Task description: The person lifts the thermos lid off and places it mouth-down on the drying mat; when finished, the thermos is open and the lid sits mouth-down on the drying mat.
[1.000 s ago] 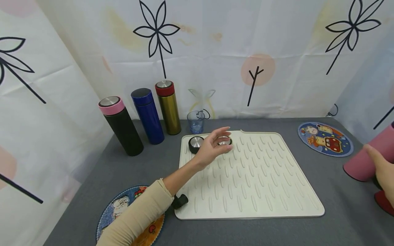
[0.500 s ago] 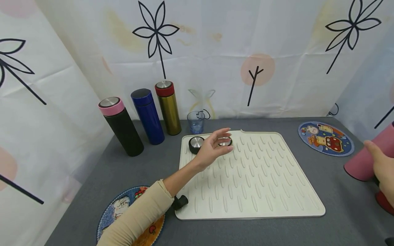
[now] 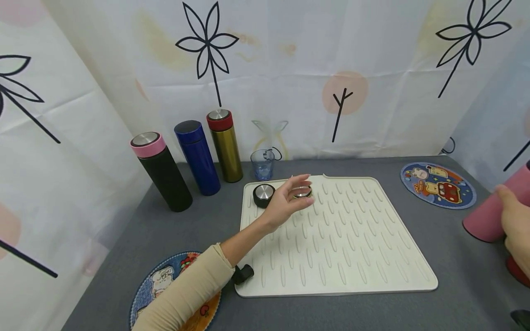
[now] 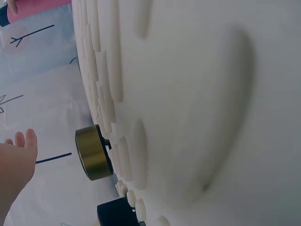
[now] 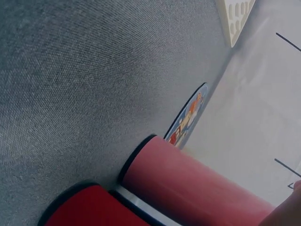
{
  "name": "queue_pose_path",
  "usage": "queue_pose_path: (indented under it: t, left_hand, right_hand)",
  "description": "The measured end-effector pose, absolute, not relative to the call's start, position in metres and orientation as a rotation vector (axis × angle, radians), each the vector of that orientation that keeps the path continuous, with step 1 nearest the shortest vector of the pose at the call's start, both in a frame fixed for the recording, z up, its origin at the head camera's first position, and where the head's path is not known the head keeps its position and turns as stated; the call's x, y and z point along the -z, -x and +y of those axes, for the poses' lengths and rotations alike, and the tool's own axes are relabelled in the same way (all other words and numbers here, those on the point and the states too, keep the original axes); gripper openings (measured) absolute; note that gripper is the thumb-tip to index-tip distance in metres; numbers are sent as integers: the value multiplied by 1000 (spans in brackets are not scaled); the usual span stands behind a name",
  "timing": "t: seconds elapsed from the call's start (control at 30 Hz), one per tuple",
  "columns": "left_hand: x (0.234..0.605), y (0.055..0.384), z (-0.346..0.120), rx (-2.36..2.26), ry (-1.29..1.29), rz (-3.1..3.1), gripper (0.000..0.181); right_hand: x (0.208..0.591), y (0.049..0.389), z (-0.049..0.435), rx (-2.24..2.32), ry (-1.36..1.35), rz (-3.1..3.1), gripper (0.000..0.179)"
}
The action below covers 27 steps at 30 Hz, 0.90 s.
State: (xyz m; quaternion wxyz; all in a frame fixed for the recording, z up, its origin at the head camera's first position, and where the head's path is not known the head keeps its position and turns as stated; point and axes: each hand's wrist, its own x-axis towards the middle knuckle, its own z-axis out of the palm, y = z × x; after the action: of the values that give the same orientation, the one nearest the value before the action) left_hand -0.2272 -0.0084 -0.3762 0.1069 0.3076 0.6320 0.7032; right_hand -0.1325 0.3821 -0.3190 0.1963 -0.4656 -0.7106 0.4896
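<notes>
My left hand point(image 3: 285, 202) hovers beside a gold bottle lid point(image 4: 93, 153) with a steel top, fingers loosely bent. The left wrist view shows a gap between hand and lid. The lid stands on the white ridged mat point(image 3: 339, 257), near a black lid point(image 3: 263, 195) with a steel top. At the right edge of the head view, my right hand point(image 3: 515, 225) is against an upright pink bottle point(image 3: 486, 218); its fingers are mostly hidden, and I cannot tell whether they grip it. A red bottle point(image 5: 91, 207) stands right beside the pink one, partly behind the hand.
Black-and-pink point(image 3: 163, 177), blue point(image 3: 198, 158) and gold-and-red point(image 3: 225, 149) bottles stand at the back left, next to a clear glass point(image 3: 262, 165). Round patterned mats lie at the back right point(image 3: 439, 186) and under my left sleeve point(image 3: 163, 276). Printed cloth point(image 3: 298, 92) hangs behind.
My right hand has shifted slightly beside the pink bottle, and a dark object has come into the head view's bottom right corner. The left hand has hardly moved.
</notes>
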Motion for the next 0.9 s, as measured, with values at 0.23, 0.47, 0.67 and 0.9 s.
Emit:
queue_pose_path:
  t: [0.23, 0.47, 0.67, 0.9]
  left_hand:
    - [377, 227, -7, -2070, -910, 1870, 60]
    - [378, 227, -8, -2067, -916, 1870, 60]
    - [378, 227, -10, -2081, -931, 1860, 59]
    - [377, 226, -12, -2087, -929, 1849, 59]
  right_hand:
    - [321, 136, 382, -1342, 1315, -1970, 63]
    - [323, 138, 386, -1383, 1309, -1975, 65]
    - [326, 138, 386, -1307, 1269, -2079, 70]
    - [327, 135, 379, -1100, 1180, -2166, 72]
